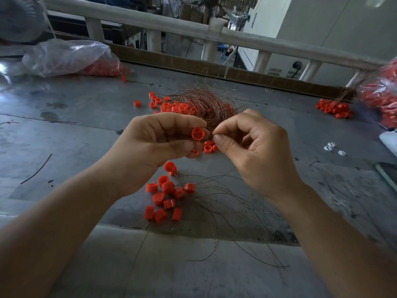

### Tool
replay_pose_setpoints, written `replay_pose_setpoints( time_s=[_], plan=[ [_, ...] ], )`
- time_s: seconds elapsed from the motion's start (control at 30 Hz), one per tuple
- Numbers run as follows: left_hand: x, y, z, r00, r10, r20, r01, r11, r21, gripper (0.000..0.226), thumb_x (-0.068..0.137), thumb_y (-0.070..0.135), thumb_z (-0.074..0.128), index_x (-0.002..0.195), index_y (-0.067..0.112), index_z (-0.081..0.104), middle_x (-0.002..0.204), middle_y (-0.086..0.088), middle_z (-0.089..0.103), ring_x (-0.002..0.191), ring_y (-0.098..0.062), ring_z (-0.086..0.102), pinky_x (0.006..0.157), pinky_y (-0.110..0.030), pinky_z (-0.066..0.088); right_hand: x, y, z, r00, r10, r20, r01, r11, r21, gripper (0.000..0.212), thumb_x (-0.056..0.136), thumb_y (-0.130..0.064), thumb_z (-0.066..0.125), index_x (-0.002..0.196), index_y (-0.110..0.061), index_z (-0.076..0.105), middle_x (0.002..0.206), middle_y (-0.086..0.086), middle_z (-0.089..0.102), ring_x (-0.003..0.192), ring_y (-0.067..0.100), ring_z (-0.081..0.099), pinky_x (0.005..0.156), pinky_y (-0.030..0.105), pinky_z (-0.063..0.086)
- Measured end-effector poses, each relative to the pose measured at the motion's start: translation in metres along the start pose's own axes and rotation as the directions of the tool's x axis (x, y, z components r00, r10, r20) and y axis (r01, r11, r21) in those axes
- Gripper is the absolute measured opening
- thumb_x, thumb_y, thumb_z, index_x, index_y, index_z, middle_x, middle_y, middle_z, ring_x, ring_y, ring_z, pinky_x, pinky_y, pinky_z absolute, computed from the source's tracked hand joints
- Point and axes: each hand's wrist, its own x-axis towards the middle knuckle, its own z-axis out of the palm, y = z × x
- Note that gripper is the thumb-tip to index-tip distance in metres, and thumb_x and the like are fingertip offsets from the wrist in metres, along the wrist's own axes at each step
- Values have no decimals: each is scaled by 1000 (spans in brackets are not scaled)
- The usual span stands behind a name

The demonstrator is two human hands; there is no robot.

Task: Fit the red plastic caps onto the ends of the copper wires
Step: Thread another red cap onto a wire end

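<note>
Above the grey surface [86, 108]: two bare hands are raised close together, fingertips nearly meeting.
Left hand [150, 145]: its fingers are closed on one red cap [197, 134], pinched between thumb and forefinger with the open, hollow end turned toward the right hand.
Right hand [255, 151]: thumb and forefinger are pressed together on a thin copper wire [213, 131], whose tip sits just beside the held cap; whether it has entered the cap I cannot tell.
Behind the fingers: a tangled nest of copper wires [204, 102] lies on the surface, with loose red caps [171, 105] scattered along its left edge and under it.
Just below the fingertips: a few more caps [209, 146] sit between the two hands.
Under the left hand, nearer the person: a cluster of finished caps [164, 198] with thin wires [225, 203] trailing off toward the right wrist and the near edge.
Far left of the fingers: a clear plastic bag [64, 54] holding red caps.
Far right of the fingers: another small heap of caps [334, 108] beside a second bag of red pieces [380, 93], partly blurred.
Right of the right hand: three small white parts [332, 147] lie apart on the surface.
Beyond the surface: a pale railing [150, 20] runs across the room.
</note>
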Motion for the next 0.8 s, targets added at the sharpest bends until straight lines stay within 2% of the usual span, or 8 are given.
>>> replay_pose_setpoints(
  time_s=[0.13, 0.23, 0.37, 0.5, 0.7, 0.8],
  plan=[
    [0, 0, 0, 1000, -2, -5, 2, 1000, -14, 34, 67, -1, 56, 95, 14, 69, 83, -2, 73, 75, -11, 67, 65, -17, 51, 0, 0, -1, 1000, -1, -4, 1, 1000, -8, 3, 76, -13, 63, 76, -16, 65, 72, -11, 55, 69, 5, 53, 58, 8, 38],
    [-1, 1, 1, 1000, 1, -9, -1, 1000, -13, 28, 70, -2, 62, 92, 12, 71, 82, -2, 73, 74, -12, 68, 65, -17, 52, 1, 1, -2, 1000, -4, -6, 3, 1000, -10, 4, 76, -11, 63, 76, -15, 65, 71, -13, 53, 69, 3, 52, 58, 7, 37],
    [-1, 0, 1, 1000, 16, -25, -16, 1000, 1, 26, 67, 7, 66, 90, 15, 72, 82, -2, 73, 74, -12, 68, 64, -17, 52, 0, 1, -1, 1000, 5, 0, -5, 1000, -2, 3, 76, -11, 64, 75, -14, 66, 71, -14, 52, 69, 3, 52, 58, 7, 37],
    [-1, 2, 0, 999, 28, -37, -27, 999, 17, 27, 71, 0, 63, 90, 17, 73, 82, -1, 73, 73, -10, 68, 64, -16, 52, 0, 0, -2, 1000, 16, 15, -16, 1000, 14, 5, 76, -12, 64, 75, -17, 65, 70, -14, 53, 68, 2, 52, 58, 7, 37],
    [0, 2, 4, 999, 16, -37, -19, 996, -89, 26, 68, -3, 67, 83, 16, 75, 84, -2, 73, 71, -10, 68, 62, -16, 52, 0, -1, -3, 997, 61, 46, -63, 997, 53, 10, 76, -11, 67, 73, -20, 64, 69, -12, 56, 68, 3, 53, 57, 7, 38],
    [0, 1, 5, 1000, 1, -13, -3, 988, -157, 25, 59, 9, 67, 81, 15, 76, 83, -2, 74, 69, -9, 68, 61, -16, 52, -1, -1, -1, 994, 85, 76, -91, 993, 78, 12, 76, -7, 70, 73, -18, 67, 69, -10, 57, 65, 2, 53, 57, 8, 38]
  ],
)
